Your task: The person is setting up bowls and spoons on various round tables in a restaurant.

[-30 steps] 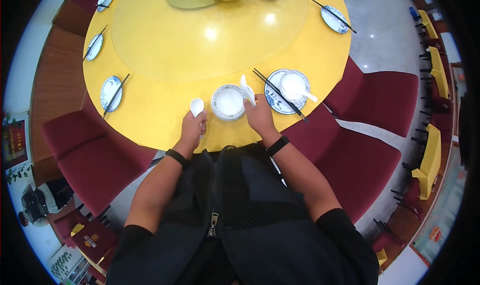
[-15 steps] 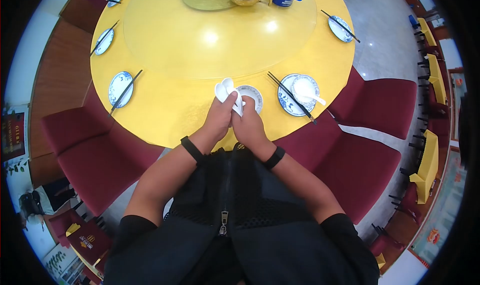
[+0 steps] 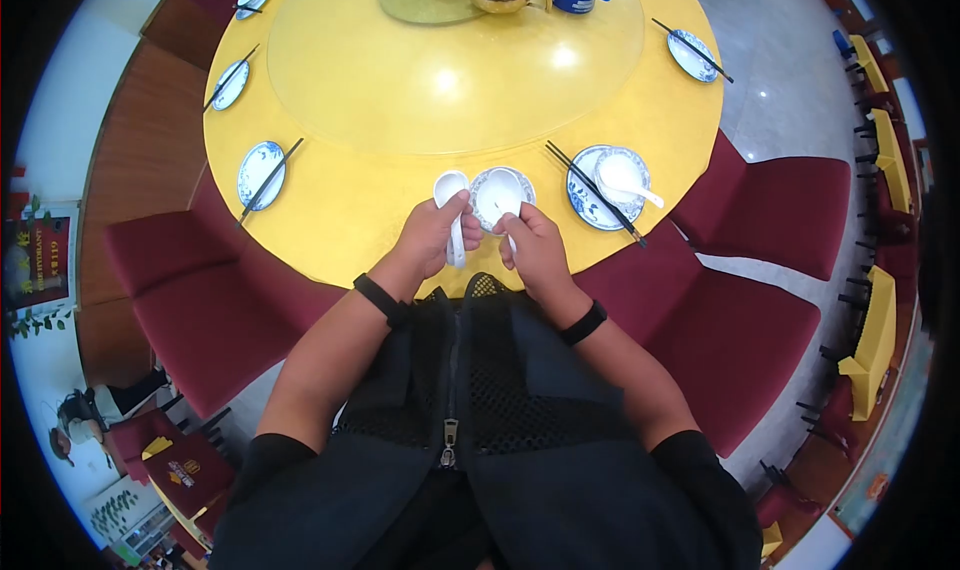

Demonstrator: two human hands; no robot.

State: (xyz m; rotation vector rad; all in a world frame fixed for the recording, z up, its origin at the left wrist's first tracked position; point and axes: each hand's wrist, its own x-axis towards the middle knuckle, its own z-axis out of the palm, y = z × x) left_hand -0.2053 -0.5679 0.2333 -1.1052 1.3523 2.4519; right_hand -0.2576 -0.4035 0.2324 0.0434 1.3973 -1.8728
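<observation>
Glossy yellow round table [image 3: 330,220]; smooth white ceramic spoons [image 3: 449,192] in both hands.

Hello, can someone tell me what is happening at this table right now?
A person stands at a round yellow table and holds one white spoon in each hand. The left hand grips a spoon to the left of a small bowl; the right hand holds the other spoon over that bowl. To the right, a place setting has a plate, chopsticks, and a bowl with a spoon.
</observation>
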